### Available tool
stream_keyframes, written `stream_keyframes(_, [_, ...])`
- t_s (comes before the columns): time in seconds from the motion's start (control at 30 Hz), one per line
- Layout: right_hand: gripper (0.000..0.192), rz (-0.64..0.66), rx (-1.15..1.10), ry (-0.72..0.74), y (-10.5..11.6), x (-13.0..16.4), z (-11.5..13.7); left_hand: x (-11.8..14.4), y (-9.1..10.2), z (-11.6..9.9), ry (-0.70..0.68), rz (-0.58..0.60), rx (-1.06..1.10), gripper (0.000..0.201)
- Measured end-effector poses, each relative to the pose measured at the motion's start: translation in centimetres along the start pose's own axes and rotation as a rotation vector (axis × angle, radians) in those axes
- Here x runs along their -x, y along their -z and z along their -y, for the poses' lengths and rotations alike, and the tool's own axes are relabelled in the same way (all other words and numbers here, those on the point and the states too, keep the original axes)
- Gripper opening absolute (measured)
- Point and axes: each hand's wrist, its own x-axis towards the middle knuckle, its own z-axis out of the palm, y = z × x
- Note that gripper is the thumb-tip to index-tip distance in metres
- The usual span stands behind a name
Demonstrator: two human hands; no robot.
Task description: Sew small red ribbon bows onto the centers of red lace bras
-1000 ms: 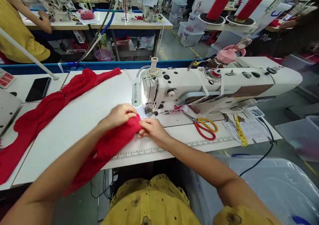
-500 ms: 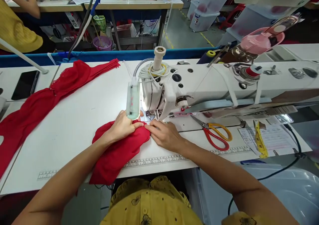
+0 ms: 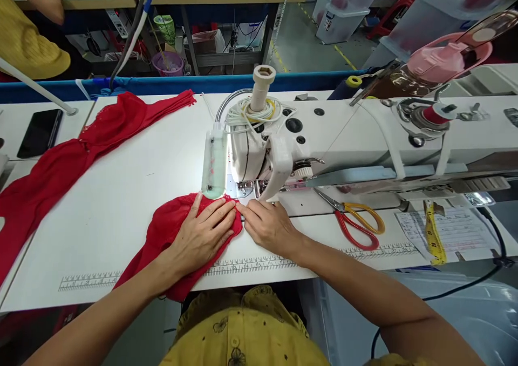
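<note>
A red fabric piece (image 3: 165, 231) lies on the white sewing table (image 3: 121, 193), its far edge at the presser foot of the white sewing machine (image 3: 307, 139). My left hand (image 3: 202, 234) rests flat on the fabric with fingers spread, pressing it down. My right hand (image 3: 269, 225) lies beside it, fingertips touching the fabric's right edge just in front of the needle. The needle area is partly hidden behind the machine's lamp (image 3: 214, 163).
A long pile of red fabric (image 3: 68, 155) stretches across the table's left. Red and yellow scissors (image 3: 356, 220), a yellow tape measure (image 3: 433, 234) and a paper sheet lie right of the machine. A black phone (image 3: 39, 133) sits far left. Another person in yellow (image 3: 28, 36) works beyond.
My left hand has flattened out on the red fabric, fingers now spread. The fabric lies flatter on the table at the presser foot. The view has moved closer and lower.
</note>
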Motion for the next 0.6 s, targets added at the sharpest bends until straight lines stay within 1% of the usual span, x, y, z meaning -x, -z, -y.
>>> stream_keyframes(0.1, [0.027, 0.0, -0.017, -0.013, 0.1, 0.0, 0.0, -0.2, 0.3, 0.1, -0.005, -0.009, -0.01, 0.032])
stream_keyframes(0.23, [0.028, 0.033, -0.04, -0.018, 0.1, 0.1, -0.4, -0.3, 0.3, 0.2, -0.01, -0.032, -0.011, 0.032])
stream_keyframes(0.43, [0.038, 0.083, -0.065, -0.078, -1.0, 0.7, -1.2, -1.7, 0.2, 1.3, -0.052, -0.049, -0.003, 0.032])
stream_keyframes(0.6, [0.038, 0.123, -0.031, -0.133, -1.3, 0.6, -1.4, -2.8, 0.2, 2.2, -0.068, -0.07, 0.028, 0.027])
